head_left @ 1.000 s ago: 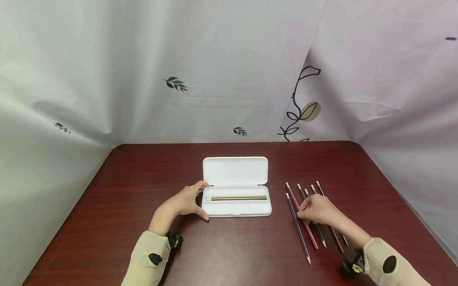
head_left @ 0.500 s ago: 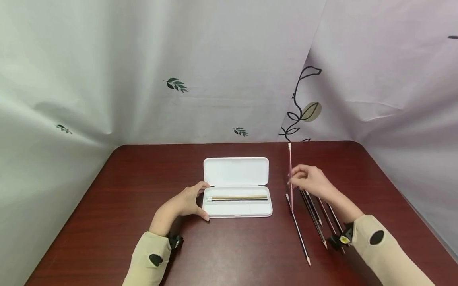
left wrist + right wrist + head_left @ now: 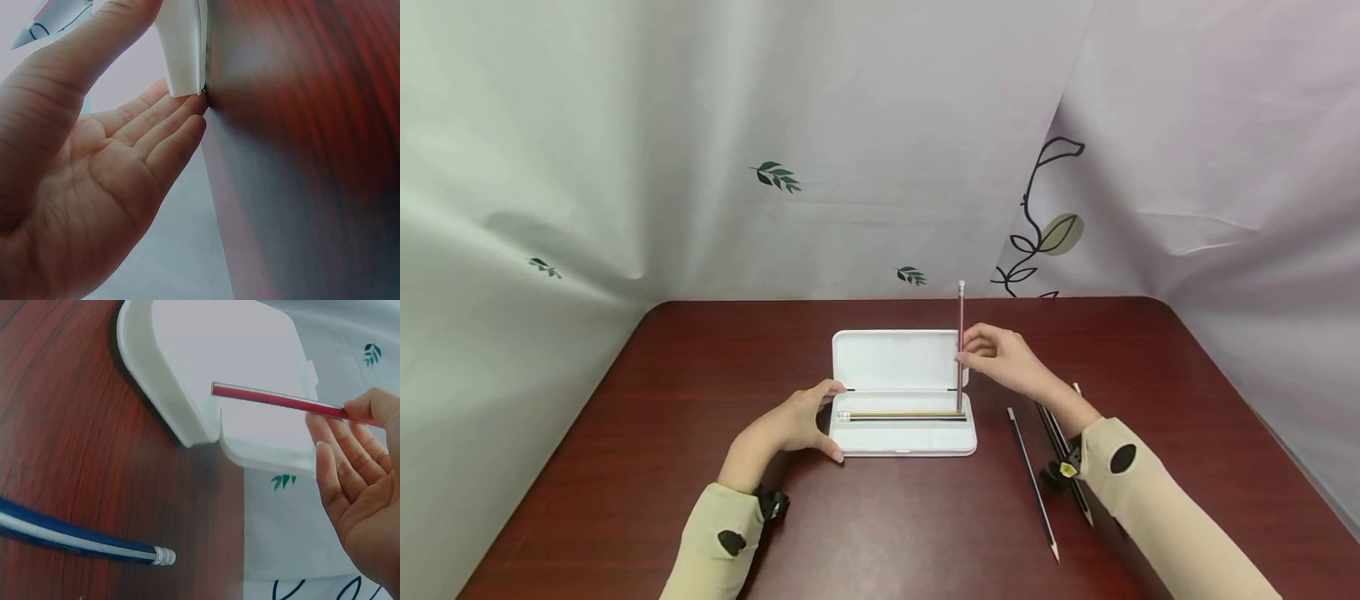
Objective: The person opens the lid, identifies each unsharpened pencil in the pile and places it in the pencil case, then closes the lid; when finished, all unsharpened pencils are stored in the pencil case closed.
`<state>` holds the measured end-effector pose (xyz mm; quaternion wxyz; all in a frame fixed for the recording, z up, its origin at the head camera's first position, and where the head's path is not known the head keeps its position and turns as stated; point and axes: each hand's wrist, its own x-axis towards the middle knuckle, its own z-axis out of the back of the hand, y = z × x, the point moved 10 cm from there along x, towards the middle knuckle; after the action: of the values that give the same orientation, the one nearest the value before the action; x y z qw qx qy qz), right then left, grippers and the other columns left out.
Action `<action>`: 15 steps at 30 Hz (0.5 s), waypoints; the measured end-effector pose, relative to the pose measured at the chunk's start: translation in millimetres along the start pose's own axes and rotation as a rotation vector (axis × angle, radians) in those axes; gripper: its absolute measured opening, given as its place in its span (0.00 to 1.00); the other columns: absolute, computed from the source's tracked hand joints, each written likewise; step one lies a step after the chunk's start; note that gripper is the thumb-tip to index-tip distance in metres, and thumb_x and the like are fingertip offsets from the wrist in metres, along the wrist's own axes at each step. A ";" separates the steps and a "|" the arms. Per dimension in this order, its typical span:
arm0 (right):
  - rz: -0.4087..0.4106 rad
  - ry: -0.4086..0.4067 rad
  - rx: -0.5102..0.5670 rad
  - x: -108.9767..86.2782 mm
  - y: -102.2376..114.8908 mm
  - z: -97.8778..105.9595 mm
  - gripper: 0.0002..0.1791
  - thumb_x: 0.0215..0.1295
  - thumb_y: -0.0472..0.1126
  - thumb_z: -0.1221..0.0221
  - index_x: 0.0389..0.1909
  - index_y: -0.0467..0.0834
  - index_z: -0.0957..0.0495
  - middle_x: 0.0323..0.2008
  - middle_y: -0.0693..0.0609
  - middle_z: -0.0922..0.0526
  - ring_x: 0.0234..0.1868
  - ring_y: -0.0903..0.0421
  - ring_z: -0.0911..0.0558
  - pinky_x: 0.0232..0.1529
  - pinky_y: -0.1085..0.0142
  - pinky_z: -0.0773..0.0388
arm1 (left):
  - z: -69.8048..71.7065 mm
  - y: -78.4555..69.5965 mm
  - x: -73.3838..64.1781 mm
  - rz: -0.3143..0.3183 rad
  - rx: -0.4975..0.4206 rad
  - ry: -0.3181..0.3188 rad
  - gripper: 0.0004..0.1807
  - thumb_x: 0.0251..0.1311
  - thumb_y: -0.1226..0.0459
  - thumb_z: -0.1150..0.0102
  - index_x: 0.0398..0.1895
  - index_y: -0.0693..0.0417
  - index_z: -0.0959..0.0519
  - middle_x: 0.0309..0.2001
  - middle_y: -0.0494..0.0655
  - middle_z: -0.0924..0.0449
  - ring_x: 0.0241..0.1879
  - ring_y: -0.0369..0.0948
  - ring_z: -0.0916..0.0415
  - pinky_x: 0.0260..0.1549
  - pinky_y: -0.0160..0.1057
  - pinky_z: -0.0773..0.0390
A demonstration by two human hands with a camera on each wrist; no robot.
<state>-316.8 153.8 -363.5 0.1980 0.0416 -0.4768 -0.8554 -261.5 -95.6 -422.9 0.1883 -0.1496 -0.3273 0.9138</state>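
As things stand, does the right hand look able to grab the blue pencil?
Probably not yet: the right hand pinches the red pencil. Nothing seems to cover the blue pencil on the table, though.

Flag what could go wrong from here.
The slim red pencil, pinched upright in the right grip, might swivel or slip. Its lower end may knock the yellow pencil lying in the open white rectangular case. The beige fabric right sleeve could brush the dark wooden pencils it partly hides.
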 end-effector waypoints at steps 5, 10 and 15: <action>0.076 0.027 -0.101 0.4 12.0 -11.8 0.08 0.59 0.36 0.38 0.38 0.39 0.23 0.33 0.48 0.17 0.36 0.54 0.18 0.39 0.62 0.22 | -1.2 -1.2 0.8 -0.001 0.000 0.001 0.50 0.25 0.59 0.19 0.58 0.59 0.36 0.60 0.59 0.30 0.61 0.53 0.32 0.59 0.50 0.33; 0.189 0.084 -0.201 1.1 9.1 -29.3 0.07 0.56 0.35 0.37 0.35 0.44 0.22 0.30 0.55 0.17 0.32 0.61 0.19 0.33 0.67 0.22 | -1.5 -0.7 0.8 -0.004 -0.002 -0.003 0.51 0.25 0.59 0.19 0.58 0.60 0.36 0.59 0.59 0.30 0.60 0.53 0.32 0.58 0.50 0.33; 0.228 0.186 -0.261 -0.8 14.2 -50.6 0.08 0.54 0.34 0.38 0.35 0.44 0.22 0.29 0.54 0.17 0.33 0.62 0.19 0.32 0.71 0.22 | -0.8 -0.9 0.5 -0.001 -0.010 -0.005 0.50 0.25 0.60 0.19 0.57 0.60 0.36 0.60 0.59 0.30 0.61 0.54 0.33 0.59 0.50 0.33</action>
<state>-298.7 107.1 -379.2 0.3405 0.0402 -0.3431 -0.8745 -261.4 -94.3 -423.1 0.1872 -0.1479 -0.3322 0.9125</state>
